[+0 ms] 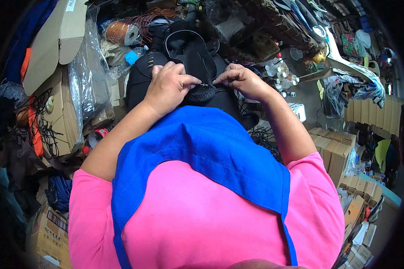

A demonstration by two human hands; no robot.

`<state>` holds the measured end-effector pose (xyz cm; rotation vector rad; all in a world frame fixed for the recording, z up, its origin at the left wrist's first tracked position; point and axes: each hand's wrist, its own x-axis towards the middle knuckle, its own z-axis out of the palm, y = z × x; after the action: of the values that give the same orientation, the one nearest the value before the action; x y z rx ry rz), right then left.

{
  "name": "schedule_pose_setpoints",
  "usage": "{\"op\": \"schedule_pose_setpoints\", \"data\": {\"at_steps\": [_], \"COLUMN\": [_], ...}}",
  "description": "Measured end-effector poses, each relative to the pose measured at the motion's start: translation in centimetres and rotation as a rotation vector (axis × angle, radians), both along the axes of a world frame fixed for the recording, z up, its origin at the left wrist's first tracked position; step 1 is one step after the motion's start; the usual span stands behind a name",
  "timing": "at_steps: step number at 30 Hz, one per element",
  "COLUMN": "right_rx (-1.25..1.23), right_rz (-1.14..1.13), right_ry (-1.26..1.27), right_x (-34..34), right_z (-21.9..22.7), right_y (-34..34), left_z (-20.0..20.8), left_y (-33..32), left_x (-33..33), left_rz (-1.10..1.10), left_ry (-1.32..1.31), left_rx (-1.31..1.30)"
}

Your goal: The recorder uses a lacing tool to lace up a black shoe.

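Note:
A black shoe-like piece (201, 62) with a ridged, gathered edge (201, 95) and a raised loop at its far end lies in front of my lap. My left hand (169, 86) pinches by that edge, thumb and forefinger closed on a small shiny tip that I cannot make out. From the right, my right hand (243, 80) is also closed in a pinch at the same edge; what lies between its fingertips is too small to tell. A fine dark thread seems to run near the right fingertips. My blue apron (202, 130) covers my lap just below the piece.
At the far left stand an orange thread spool (122, 33), cardboard sheets (54, 49) and clear plastic wrap (90, 76). Several small white-capped bottles (280, 74) are by my right forearm. Cardboard boxes (332, 152) are stacked at the right, with another box (49, 237) at the lower left.

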<state>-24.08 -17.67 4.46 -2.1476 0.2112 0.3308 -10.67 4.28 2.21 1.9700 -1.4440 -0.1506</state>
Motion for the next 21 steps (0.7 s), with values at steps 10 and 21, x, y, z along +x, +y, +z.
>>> {"op": "schedule_pose_setpoints", "data": {"at_steps": [10, 21], "right_rx": [0.028, 0.053], "right_rz": [0.054, 0.028], "right_ry": [-0.037, 0.017], "right_x": [0.04, 0.18], "right_z": [-0.19, 0.0], "right_y": [-0.52, -0.32], "left_z": [-0.02, 0.05], "left_y": [-0.12, -0.16], "left_x": [-0.01, 0.02], "left_rz": [0.006, -0.025], "left_ry": [0.012, 0.038], "left_rx": [0.001, 0.033]}}
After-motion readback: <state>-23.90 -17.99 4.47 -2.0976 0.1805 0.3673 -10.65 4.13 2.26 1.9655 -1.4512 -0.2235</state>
